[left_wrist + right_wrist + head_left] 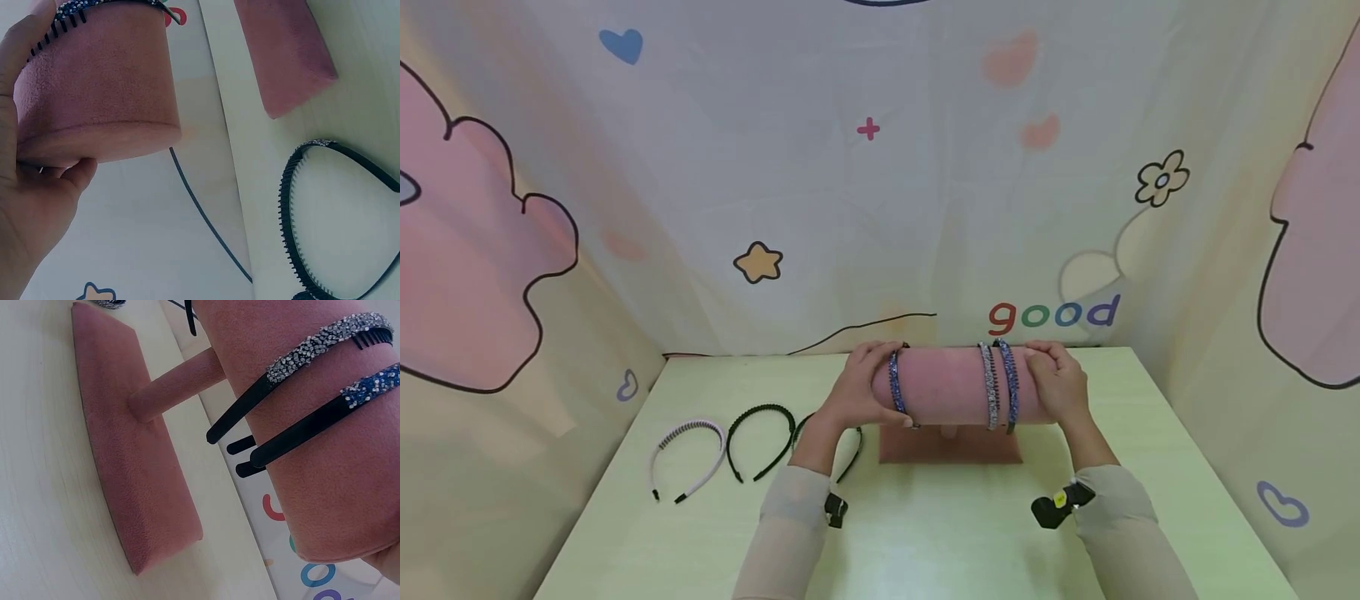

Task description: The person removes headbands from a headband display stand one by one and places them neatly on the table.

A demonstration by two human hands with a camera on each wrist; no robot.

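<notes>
A pink plush headband stand (951,387) has a thick horizontal roll on a post. My left hand (856,387) is at the roll's left end, thumb and fingers spread around a blue glitter headband (895,387) there; the left wrist view shows a digit against its sparkly band (78,6). The right hand (1062,385) grips the roll's right end, thumb in front and fingers over the top. Close to it, a silver headband (306,353) and another blue headband (372,387) sit around the roll, their black tips pointing down past its underside.
Left on the table lie a white headband (722,450), a black headband (793,417) and a dark headband (285,212) partly behind my left forearm in the head view. The stand's flat pink base (951,450) rests on the table. A printed cloth wall (820,192) stands behind.
</notes>
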